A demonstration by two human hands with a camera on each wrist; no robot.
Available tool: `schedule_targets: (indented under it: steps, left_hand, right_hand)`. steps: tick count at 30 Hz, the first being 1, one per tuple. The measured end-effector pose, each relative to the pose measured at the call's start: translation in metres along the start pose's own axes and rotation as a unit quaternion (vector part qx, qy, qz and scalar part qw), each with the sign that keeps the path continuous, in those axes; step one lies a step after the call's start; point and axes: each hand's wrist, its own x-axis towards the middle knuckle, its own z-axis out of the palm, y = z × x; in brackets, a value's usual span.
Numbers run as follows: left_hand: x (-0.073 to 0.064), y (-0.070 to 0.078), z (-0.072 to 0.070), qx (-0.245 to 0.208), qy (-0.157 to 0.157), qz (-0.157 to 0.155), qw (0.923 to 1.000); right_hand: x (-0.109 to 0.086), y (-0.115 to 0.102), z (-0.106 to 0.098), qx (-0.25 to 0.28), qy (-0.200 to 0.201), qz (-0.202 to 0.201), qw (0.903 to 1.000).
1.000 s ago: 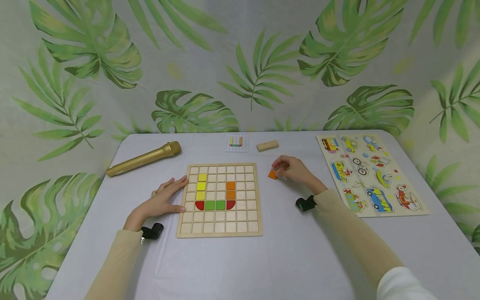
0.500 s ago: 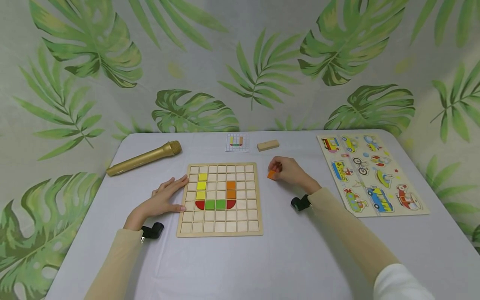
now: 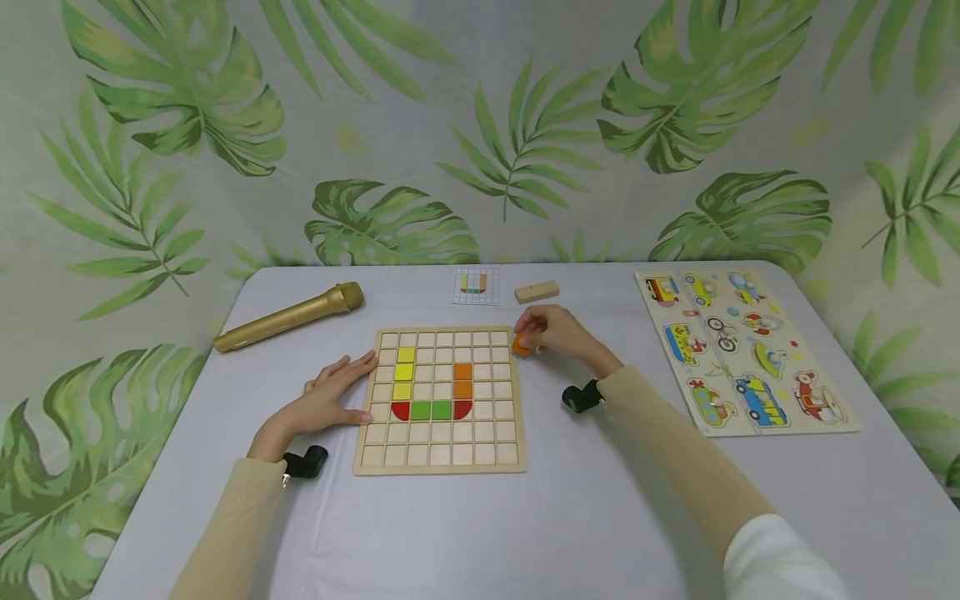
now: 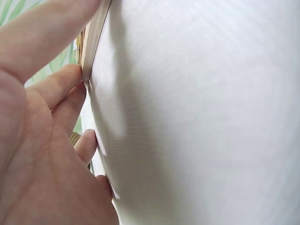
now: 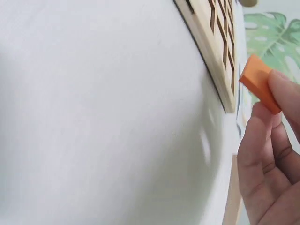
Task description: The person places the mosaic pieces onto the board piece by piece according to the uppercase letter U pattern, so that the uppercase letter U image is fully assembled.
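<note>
Between thumb and fingers, my right hand pinches an orange square tile, held off the table beside the right edge of a wooden grid board. My left hand rests with spread, straight fingers against the board's left edge; the left wrist view shows fingertips touching its side. On the board, a U of tiles is laid out: a column of yellow tiles on the left, a red rounded tile at each lower corner, green tiles between them, and two orange tiles at the right.
A small pattern card with a printed U lies behind the board, next to a wooden block. At the back left lies a gold microphone. A vehicle picture puzzle lies on the right.
My right hand has picked the orange tile up from the table and carried it left to the board's right edge. My left hand has stayed in place.
</note>
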Motion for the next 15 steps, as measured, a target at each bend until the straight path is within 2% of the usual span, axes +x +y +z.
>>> schedule_targets:
  steps: [4, 12, 15]
  left_hand:
    - [0.000, 0.000, 0.000, 0.001, 0.001, 0.001, 1.0000]
    - [0.000, 0.002, 0.000, 0.000, 0.001, -0.004, 1.0000]
    - [-0.001, 0.003, 0.000, -0.005, 0.001, -0.006, 1.0000]
  right_hand:
    - [0.011, -0.007, 0.011, 0.009, -0.010, -0.009, 0.9999]
    - [0.031, -0.020, 0.035, -0.010, -0.032, -0.054, 0.9980]
    - [0.037, -0.023, 0.045, -0.002, -0.045, -0.055, 0.9975]
